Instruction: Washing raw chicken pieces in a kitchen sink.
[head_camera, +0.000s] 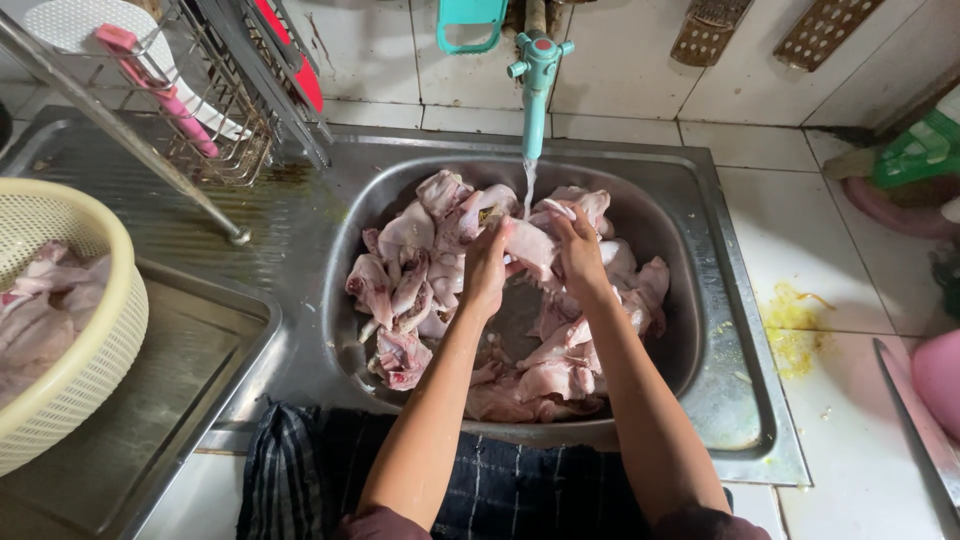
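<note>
At frame centre, the left hand (487, 268) and right hand (578, 248) both grip one chicken piece (528, 243) under the running tap (536, 75). Many pieces wait in the sink (700, 300); some lie in the basket (95, 330) at left.

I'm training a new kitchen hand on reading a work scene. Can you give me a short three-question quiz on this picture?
1. True or false: water is running from the tap onto the chicken piece that both hands hold.
2. Where does the cream basket sit? A in the sink; B on the metal tray to the left; C on the tiled counter to the right.
3. What colour is the tap?

Key: 1 true. 2 B. 3 teal. The left hand and right hand both work over the sink.
</note>
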